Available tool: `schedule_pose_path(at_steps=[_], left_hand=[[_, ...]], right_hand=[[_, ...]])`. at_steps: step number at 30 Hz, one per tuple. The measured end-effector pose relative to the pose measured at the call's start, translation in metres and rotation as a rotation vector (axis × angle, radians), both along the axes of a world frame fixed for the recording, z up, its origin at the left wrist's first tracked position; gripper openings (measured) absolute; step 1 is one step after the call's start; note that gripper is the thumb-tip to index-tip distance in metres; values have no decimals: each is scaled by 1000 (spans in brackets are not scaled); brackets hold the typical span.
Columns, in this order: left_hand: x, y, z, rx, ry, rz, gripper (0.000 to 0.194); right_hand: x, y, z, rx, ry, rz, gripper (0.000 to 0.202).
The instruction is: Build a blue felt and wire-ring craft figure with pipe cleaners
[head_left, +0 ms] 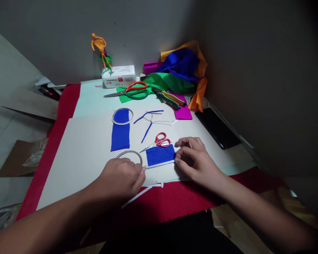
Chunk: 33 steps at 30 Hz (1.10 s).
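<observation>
A small blue crepe paper piece (161,155) lies flat, with a narrow white tape strip (160,164) along its near edge. My left hand (125,174) is closed, its thumb and finger pinched at the strip's left end. A thin tape roll (130,152) is partly hidden behind that hand. At the paper's right edge, my right hand (197,157) has curled fingers, thumb and index tips together at the strip's right end. Small red-handled scissors (163,140) rest across the paper's far edge.
A longer blue strip (120,135) lies under another tape roll (132,114). Beyond are a wire figure (152,121), large scissors (136,90), pliers (171,98), crepe paper (169,82), and a white box (119,76) near an orange figure (99,46). A phone (217,127) lies right.
</observation>
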State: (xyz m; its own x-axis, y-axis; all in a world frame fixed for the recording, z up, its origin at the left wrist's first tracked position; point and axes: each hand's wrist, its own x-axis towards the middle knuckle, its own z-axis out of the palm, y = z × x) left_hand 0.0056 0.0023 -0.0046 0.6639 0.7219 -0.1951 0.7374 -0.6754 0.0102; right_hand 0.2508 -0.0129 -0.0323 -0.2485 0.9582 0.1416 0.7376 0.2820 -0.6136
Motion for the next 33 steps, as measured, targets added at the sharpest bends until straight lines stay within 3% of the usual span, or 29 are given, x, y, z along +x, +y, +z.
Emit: schedule_pose_path(at_steps=[33], left_hand=[[3, 3, -4, -86, 24, 76, 44]], right_hand=[[-2, 0, 0, -6, -17, -7, 8]])
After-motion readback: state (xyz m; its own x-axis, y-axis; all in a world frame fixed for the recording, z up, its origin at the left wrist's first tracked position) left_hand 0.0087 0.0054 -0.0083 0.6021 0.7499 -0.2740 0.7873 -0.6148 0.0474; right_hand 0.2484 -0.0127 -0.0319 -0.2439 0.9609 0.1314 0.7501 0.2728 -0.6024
